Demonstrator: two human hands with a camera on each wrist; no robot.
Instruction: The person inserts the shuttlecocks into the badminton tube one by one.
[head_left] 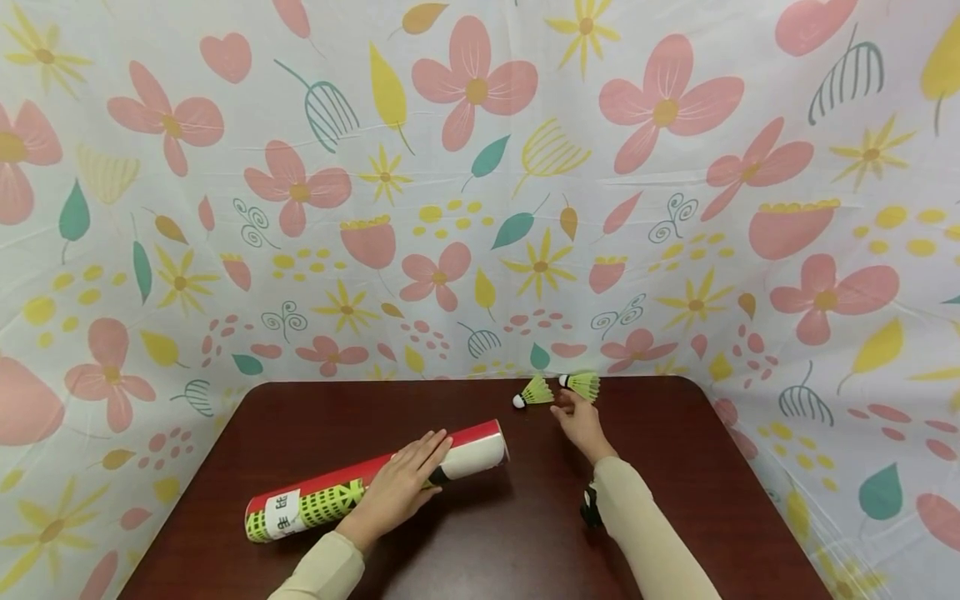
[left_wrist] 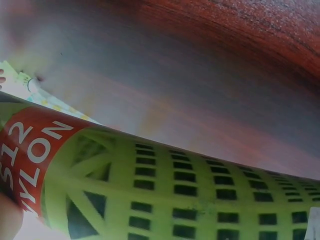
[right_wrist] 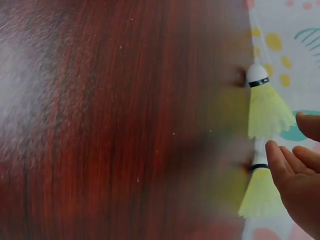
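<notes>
Two yellow-green shuttlecocks with white caps lie at the table's back edge in the head view. The left shuttlecock [head_left: 534, 392] points its cap toward the front left, and the right shuttlecock [head_left: 582, 384] has its cap to the left. My right hand [head_left: 581, 423] is just in front of them, thumb and fingers apart with nothing between them; the right wrist view shows its fingertips [right_wrist: 271, 146] beside the skirts. With fingers over the top and thumb on the near side, my left hand [head_left: 405, 482] holds a red, white and green shuttlecock tube [head_left: 322, 500]. The left wrist view shows the tube's printed side [left_wrist: 200, 190].
The dark reddish-brown table [head_left: 525, 533] has rounded back corners. A flower-patterned cloth [head_left: 480, 208] hangs right behind its back edge and around both sides. Something black [head_left: 591, 507] sits at the right wrist.
</notes>
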